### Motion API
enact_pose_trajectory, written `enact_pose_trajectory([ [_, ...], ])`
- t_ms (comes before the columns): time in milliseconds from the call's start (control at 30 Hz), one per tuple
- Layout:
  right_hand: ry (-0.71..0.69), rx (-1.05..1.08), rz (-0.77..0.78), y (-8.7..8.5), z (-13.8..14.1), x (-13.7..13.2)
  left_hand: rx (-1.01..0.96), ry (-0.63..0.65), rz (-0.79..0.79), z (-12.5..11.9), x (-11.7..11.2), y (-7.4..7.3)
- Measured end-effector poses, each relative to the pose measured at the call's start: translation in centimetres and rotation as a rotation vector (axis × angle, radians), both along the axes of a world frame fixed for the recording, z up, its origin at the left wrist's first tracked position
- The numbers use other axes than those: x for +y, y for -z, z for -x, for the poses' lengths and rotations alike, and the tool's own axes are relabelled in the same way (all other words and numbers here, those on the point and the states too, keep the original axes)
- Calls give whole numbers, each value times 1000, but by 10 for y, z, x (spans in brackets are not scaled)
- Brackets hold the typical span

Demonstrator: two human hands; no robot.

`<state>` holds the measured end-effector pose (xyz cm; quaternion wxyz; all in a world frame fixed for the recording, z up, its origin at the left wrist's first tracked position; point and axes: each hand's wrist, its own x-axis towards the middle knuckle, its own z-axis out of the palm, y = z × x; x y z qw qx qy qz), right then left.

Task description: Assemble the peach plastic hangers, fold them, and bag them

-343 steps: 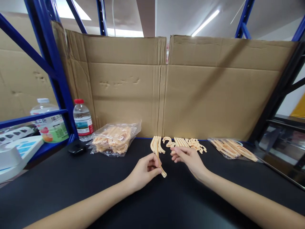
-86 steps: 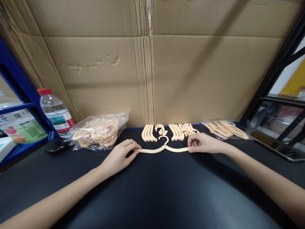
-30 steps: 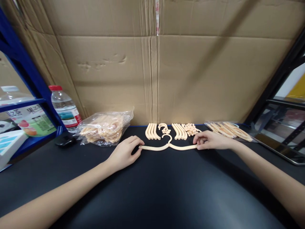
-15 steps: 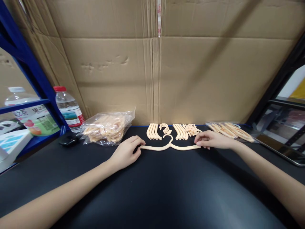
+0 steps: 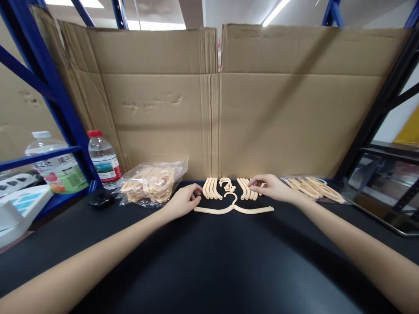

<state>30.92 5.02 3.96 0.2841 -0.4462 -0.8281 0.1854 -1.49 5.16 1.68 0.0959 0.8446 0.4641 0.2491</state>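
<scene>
Head view: a pale hanger point(image 5: 233, 207) lies flat on the black table point(image 5: 209, 261), its hook pointing toward the cardboard wall point(image 5: 281, 126) and its two curved arms spreading sideways from the neck. The left hand point(image 5: 183, 201) rests just beside the hanger's left tip, thumb and fingertips slightly apart, with nothing visible between them. The right hand point(image 5: 270, 187) is beyond the right tip, fingers loosely curled over the small pieces at the end of the right row of strips point(image 5: 246, 189); whether it grips one cannot be told. Judging by its smooth, slender look, the hanger is probably light, fairly stiff plastic, a little slick on the table. Its neck, where the parts meet, seems the likeliest place to pivot or come loose; a pinch there would steady it best, whereas lifting by one tip could let it swing.
</scene>
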Motion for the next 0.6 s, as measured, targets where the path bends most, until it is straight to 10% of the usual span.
enact_pose_trajectory([
  [600, -9, -253, -95, 18, 70, 65, 176, -355, 194, -32, 55, -3],
])
